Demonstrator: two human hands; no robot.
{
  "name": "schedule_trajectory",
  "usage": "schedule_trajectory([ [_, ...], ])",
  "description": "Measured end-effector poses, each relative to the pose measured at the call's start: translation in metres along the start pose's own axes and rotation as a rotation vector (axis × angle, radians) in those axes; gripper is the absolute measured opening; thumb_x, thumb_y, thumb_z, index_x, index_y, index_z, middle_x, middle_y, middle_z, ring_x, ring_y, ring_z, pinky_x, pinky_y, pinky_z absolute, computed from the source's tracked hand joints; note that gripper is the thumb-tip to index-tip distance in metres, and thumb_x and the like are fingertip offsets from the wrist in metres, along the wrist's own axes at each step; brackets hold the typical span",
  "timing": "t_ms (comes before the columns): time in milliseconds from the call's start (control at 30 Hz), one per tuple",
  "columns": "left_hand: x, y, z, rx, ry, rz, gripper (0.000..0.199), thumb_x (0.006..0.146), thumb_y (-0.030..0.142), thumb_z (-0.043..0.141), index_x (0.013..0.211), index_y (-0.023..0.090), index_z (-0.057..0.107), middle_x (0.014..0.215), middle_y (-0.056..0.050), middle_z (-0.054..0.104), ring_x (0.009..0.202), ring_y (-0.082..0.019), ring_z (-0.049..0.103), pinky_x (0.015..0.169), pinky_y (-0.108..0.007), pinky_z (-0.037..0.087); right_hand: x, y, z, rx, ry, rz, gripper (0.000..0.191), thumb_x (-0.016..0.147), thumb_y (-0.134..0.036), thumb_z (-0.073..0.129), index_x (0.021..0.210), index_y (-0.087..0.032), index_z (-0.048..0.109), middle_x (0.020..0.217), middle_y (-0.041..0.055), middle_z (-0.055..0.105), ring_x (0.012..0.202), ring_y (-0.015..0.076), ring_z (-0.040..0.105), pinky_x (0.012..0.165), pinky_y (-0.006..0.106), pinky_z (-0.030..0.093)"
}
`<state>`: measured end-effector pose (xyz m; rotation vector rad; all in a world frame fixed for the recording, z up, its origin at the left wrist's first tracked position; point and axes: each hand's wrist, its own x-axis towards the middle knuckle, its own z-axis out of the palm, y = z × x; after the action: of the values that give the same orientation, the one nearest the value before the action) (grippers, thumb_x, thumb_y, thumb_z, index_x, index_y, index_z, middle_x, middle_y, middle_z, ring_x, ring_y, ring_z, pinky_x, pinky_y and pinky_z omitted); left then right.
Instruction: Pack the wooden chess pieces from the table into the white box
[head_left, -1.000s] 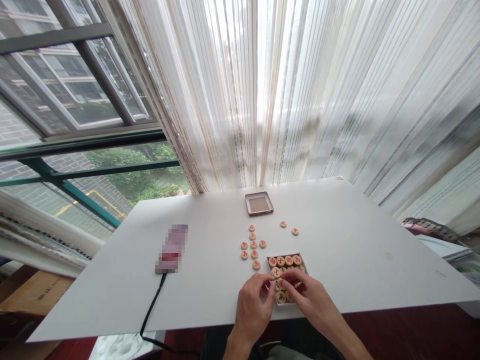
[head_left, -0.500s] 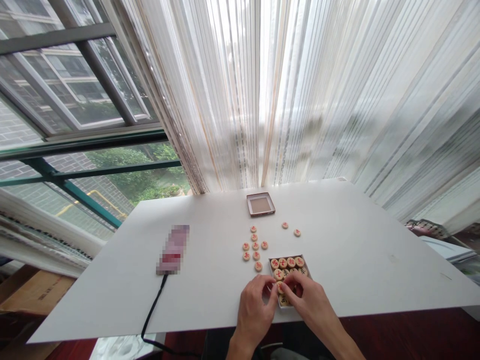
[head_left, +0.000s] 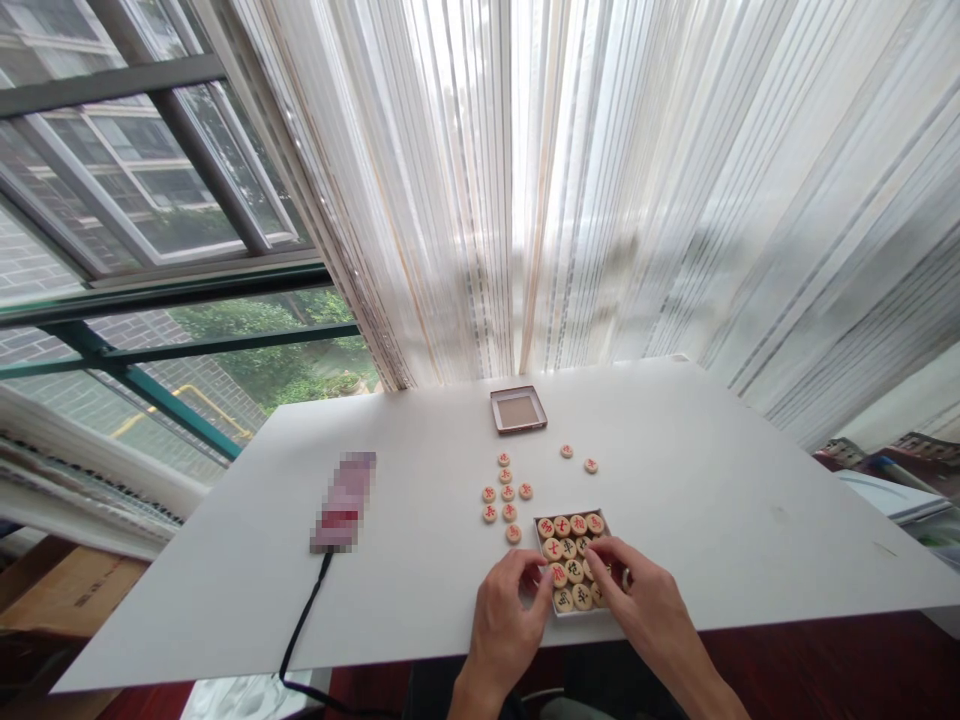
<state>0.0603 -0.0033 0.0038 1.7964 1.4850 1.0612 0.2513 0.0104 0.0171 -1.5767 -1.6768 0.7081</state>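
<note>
A shallow square box (head_left: 583, 615) near the table's front edge holds rows of round wooden pieces with red or black characters. My left hand (head_left: 511, 612) is at the box's left side, its thumb and forefinger curved apart beside a red-marked piece (head_left: 558, 575). Over the box's right part is my right hand (head_left: 637, 597), fingers slightly spread, hiding some pieces; nothing shows between its fingertips. Left of the box lies a group of several loose red-marked pieces (head_left: 508, 492). Two more pieces, one here (head_left: 567, 451) and one nearer (head_left: 591, 465), lie behind the box.
An open box lid (head_left: 519, 409) lies at the back of the white table (head_left: 420, 580). To the left is a blurred pinkish object (head_left: 343, 502) with a black cable (head_left: 300, 625) running off the front edge. Curtains hang behind the table.
My right hand has shifted right, uncovering more pieces in the box. The red-marked piece that was between my fingertips now lies in the box's left column. My left hand has barely moved.
</note>
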Motion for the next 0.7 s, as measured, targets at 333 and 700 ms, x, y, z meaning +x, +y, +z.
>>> schedule_trajectory([
  [333, 0.002, 0.006, 0.009, 0.186, 0.001, 0.025, 0.012, 0.094, 0.033, 0.059, 0.093, 0.025, 0.068, 0.076, 0.000, 0.067, 0.066, -0.018, 0.060, 0.069, -0.030, 0.046, 0.009, 0.043, -0.025, -0.017, 0.217, 0.126, 0.037, 0.089, -0.055, 0.055, 0.095, -0.022, 0.071, 0.086, 0.0059, 0.076, 0.062, 0.0203, 0.066, 0.059, 0.030, 0.055],
  [700, 0.002, 0.002, 0.006, 0.064, 0.065, -0.030, 0.020, 0.096, 0.037, 0.055, 0.101, 0.024, 0.069, 0.073, 0.000, 0.066, 0.064, -0.016, 0.059, 0.063, -0.024, 0.047, 0.017, 0.047, -0.019, 0.074, 0.196, 0.144, 0.039, 0.089, -0.057, 0.055, 0.100, -0.022, 0.070, 0.088, 0.0058, 0.075, 0.061, 0.0201, 0.067, 0.058, 0.030, 0.057],
])
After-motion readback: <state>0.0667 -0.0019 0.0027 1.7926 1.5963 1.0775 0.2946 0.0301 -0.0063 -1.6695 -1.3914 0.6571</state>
